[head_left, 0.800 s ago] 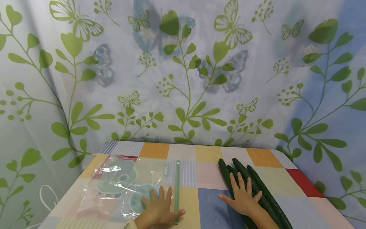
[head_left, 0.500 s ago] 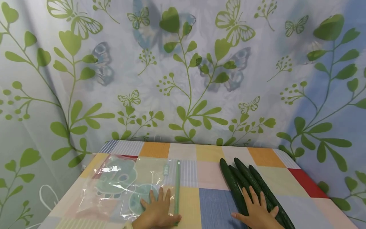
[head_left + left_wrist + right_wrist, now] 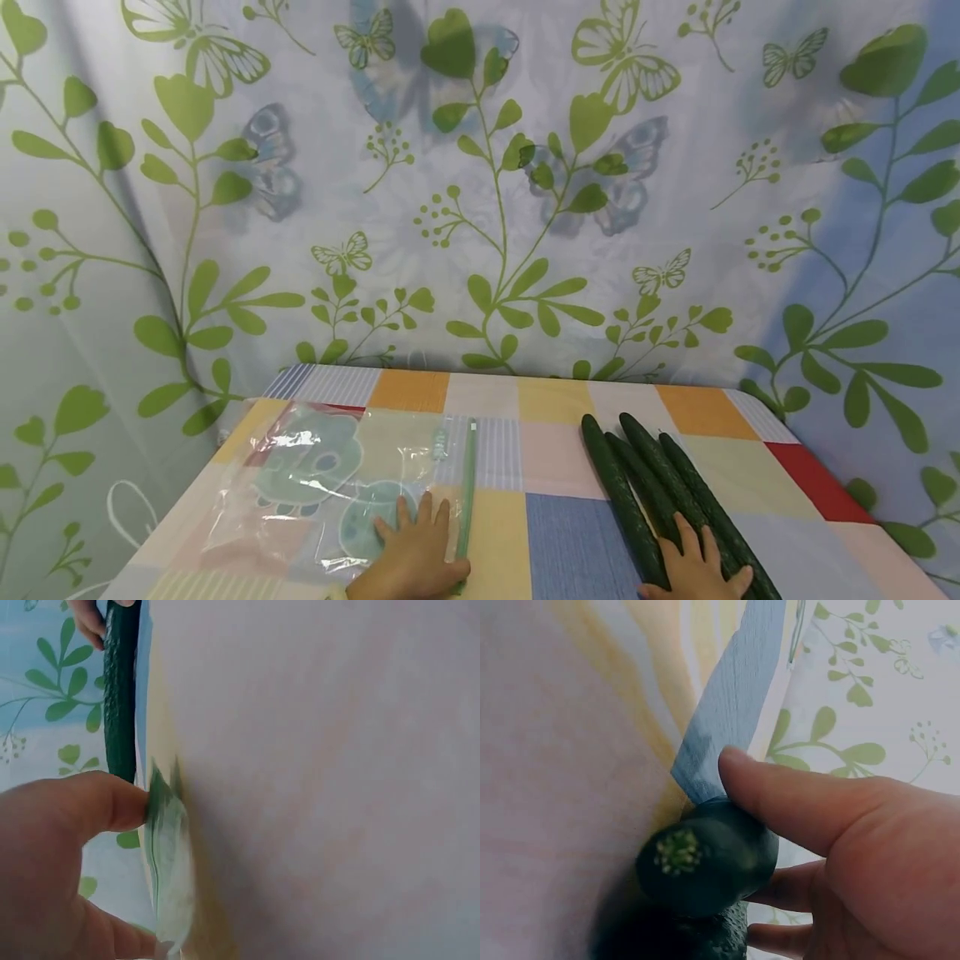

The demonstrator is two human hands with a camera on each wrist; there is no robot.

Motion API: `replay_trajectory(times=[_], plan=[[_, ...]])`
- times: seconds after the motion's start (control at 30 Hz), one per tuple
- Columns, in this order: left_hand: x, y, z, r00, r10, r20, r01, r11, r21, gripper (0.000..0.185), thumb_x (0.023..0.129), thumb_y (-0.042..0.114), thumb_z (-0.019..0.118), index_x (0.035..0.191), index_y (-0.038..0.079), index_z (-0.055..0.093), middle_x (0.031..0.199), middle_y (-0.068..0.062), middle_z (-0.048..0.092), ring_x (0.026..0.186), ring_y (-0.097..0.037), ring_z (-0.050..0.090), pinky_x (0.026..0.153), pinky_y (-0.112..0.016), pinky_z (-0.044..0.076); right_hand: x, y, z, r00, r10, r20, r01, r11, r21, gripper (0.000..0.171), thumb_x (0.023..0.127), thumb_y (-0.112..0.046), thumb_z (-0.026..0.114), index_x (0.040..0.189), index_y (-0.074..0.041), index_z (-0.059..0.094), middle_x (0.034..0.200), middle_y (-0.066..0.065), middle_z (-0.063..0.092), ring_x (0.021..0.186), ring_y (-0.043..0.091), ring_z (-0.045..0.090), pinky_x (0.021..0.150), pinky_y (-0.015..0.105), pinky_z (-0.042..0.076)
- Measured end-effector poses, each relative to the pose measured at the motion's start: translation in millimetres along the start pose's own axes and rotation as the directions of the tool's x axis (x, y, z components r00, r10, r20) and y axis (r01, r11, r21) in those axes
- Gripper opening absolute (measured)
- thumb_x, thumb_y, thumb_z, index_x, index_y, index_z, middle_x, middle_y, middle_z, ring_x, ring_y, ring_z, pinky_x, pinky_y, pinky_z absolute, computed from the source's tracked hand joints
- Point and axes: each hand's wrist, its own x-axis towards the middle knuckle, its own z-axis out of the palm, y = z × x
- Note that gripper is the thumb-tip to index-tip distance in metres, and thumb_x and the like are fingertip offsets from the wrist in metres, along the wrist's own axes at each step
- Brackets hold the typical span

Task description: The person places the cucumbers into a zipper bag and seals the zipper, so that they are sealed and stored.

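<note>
Desk [image 3: 555, 400] first: patchwork cloth, carrying everything as before, nothing added or taken off. Zip bag [image 3: 315, 483] flat on its left half, clear with a pale green print, empty as far as can be seen, unmoved since the earlier frames. Cucumbers [image 3: 637, 475] lying side by side on the right half, well apart from the bag, none inside it. Right hand [image 3: 697, 571] drawn back along them to their near ends; in the wrist view, thumb [image 3: 780, 799] over one cut end and fingers curling round below, so a grasp now rather than a flat rest. Left hand [image 3: 412, 558] still spread flat, pressing the bag's near corner, holding nothing. Green zip strip [image 3: 468, 475] just beside that thumb; open or sealed cannot be told.
</note>
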Motion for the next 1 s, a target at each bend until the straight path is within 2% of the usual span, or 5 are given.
replay_trajectory(times=[0.23, 0.43, 0.6, 0.83, 1.0], plan=[[-2.6, -1.7, 0.0, 0.994, 0.058, -0.093, -0.061, 0.997, -0.038, 0.058, 0.076, 0.034, 0.057, 0.122, -0.001, 0.051, 0.131, -0.027, 0.041, 0.118, -0.060, 0.029, 0.082, -0.078, 0.022, 2.5, -0.1, 0.2, 1.000, -0.021, -0.017, 0.021, 0.999, 0.036, 0.067, 0.067, -0.042, 0.075, 0.112, 0.004, 0.055, 0.138, 0.032, 0.020, 0.126, 0.057, 0.007, 0.085, 0.080, 0.005], [-6.9, -0.5, 0.6, 0.941, 0.213, -0.265, -0.169, 0.969, 0.179, 0.042, 0.070, 0.017, 0.060, 0.111, 0.005, 0.056, 0.085, -0.005, 0.055, 0.071, -0.017, 0.046, 0.059, -0.027, 0.039, -3.4, -0.2, -1.0, 0.993, -0.065, -0.101, 0.071, 0.996, 0.052, 0.061, 0.073, -0.033, 0.073, 0.114, 0.006, 0.053, 0.133, 0.027, 0.029, 0.119, 0.055, 0.022, 0.086, 0.077, 0.013], [-9.5, -1.3, -1.0, 0.934, 0.203, -0.293, -0.154, 0.971, 0.181, 0.045, 0.071, 0.007, 0.065, 0.114, 0.005, 0.051, 0.075, -0.002, 0.052, 0.055, -0.008, 0.040, 0.045, -0.016, 0.034, -15.5, -0.9, -3.2, 0.926, -0.167, -0.340, 0.158, 0.986, -0.055, 0.053, 0.073, -0.021, 0.073, 0.117, 0.000, 0.052, 0.107, 0.019, 0.049, 0.090, 0.037, 0.047, 0.068, 0.055, 0.042], [-6.8, 0.7, 1.0, 0.690, 0.380, -0.616, -0.098, 0.892, 0.441, 0.029, 0.059, -0.001, 0.078, 0.068, 0.004, 0.050, 0.064, -0.001, 0.039, 0.045, -0.006, 0.028, 0.034, -0.015, 0.029, -21.7, 12.0, -5.5, 0.892, -0.215, -0.399, 0.233, 0.972, -0.003, 0.055, 0.077, -0.019, 0.070, 0.125, -0.003, 0.050, 0.080, 0.010, 0.039, 0.055, 0.014, 0.033, 0.047, 0.027, 0.028], [-9.1, 0.9, -7.5, 0.647, 0.395, -0.652, -0.069, 0.882, 0.466, 0.032, 0.055, -0.004, 0.080, 0.076, 0.000, 0.056, 0.064, -0.004, 0.044, 0.042, -0.005, 0.031, 0.034, -0.012, 0.032, -20.7, 19.2, -13.9, 0.974, -0.046, -0.221, 0.065, 0.995, 0.079, 0.082, 0.079, -0.061, 0.052, 0.125, 0.006, 0.043, 0.078, 0.019, 0.049, 0.051, 0.020, 0.046, 0.046, 0.036, 0.040]])
